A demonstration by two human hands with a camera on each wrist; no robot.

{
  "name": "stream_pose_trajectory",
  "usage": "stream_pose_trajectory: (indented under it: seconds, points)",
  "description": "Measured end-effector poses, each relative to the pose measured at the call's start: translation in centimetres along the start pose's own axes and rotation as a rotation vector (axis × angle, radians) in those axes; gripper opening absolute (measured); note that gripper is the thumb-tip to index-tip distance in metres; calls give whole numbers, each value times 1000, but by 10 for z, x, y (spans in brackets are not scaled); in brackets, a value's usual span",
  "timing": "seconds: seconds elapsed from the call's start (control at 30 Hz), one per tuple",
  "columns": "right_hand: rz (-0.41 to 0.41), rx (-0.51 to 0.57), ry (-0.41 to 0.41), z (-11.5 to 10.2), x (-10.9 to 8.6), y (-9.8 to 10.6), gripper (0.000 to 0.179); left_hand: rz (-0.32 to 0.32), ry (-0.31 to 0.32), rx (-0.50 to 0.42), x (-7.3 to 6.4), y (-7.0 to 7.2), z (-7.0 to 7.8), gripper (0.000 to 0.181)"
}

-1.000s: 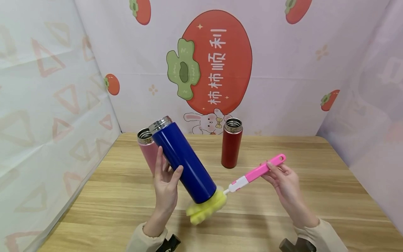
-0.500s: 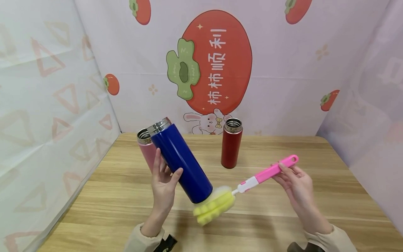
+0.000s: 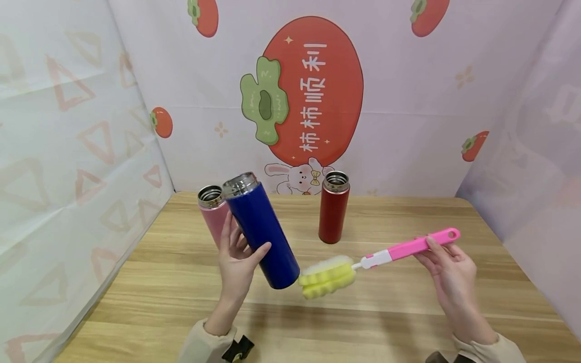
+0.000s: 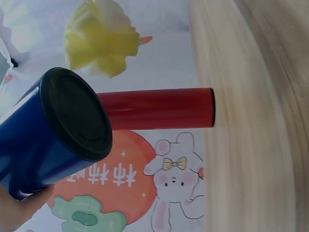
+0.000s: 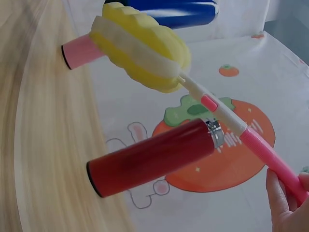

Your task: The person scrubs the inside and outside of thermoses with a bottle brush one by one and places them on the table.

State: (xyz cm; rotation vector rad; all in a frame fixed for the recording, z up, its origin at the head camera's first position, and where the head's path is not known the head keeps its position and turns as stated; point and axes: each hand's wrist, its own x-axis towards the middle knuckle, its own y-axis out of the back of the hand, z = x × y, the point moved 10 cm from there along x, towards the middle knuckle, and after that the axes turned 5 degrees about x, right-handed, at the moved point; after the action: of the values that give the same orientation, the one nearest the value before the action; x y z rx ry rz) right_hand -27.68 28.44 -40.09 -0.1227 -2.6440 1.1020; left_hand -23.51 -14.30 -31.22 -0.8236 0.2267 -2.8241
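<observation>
My left hand [image 3: 238, 267] grips a blue thermos bottle [image 3: 263, 232] around its side and holds it above the table, tilted with its steel mouth up and to the left. The black base of the blue thermos [image 4: 75, 113] faces the left wrist camera. My right hand [image 3: 454, 269] pinches the pink handle of a bottle brush [image 3: 424, 246] near its looped end. The brush's yellow and white sponge head [image 3: 328, 277] points left, beside the lower end of the blue thermos. In the right wrist view, the sponge [image 5: 140, 48] overlaps the blue thermos [image 5: 186, 13].
A red thermos bottle [image 3: 334, 209] stands uncapped at the back of the wooden table [image 3: 408, 312]. Behind my left hand is an open pink thermos bottle [image 3: 213, 214], partly hidden. Printed cloth [image 3: 399, 146] hangs at the back and both sides.
My right hand has moved right with the brush, bringing the sponge from under the blue thermos's base out to its right. The blue thermos has turned a little more upright.
</observation>
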Motion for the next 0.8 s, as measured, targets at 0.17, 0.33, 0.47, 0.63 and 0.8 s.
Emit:
stream_pose_trajectory:
  seconds: [0.17,0.33,0.47,0.63,0.8]
  points:
    - [46,-14,113,-16,-3,14,25,9,41,90,7,0,-19,90]
    - [56,28,224,-38,-11,18,24,36,79,190,16,2,-39,90]
    - [118,134,230,-59,-31,-16,18,35,126,264,25,4,-58,90]
    - [163,232,232,-76,-47,-33,17,4,171,337,35,3,-79,88]
    - [141,278,243,-83,-52,-29,18,8,161,382,44,6,-94,86]
